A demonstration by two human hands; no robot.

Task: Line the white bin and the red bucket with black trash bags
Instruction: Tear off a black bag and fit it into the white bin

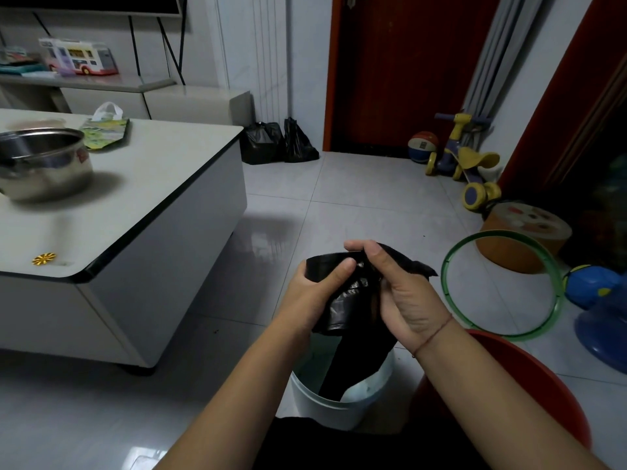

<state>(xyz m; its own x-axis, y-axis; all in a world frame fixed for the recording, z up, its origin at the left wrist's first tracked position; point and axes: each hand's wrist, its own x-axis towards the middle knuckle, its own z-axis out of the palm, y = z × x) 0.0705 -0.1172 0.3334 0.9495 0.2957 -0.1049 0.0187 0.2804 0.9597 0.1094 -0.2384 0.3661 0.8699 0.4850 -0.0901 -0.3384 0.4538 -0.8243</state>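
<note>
Grip: left hand (312, 293) and right hand (403, 300) both pinch the bunched top of the black bag (349, 308). Its length hangs straight down into the white bin (314, 398) beneath. The red bucket (543, 378) sits just right.

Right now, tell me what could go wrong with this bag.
The black trash bag is bunched between the left hand and right hand; pulling hard could tear it. Its tail hangs into the white bin, so it may seat twisted. The red bucket beside the right forearm might get knocked.
</note>
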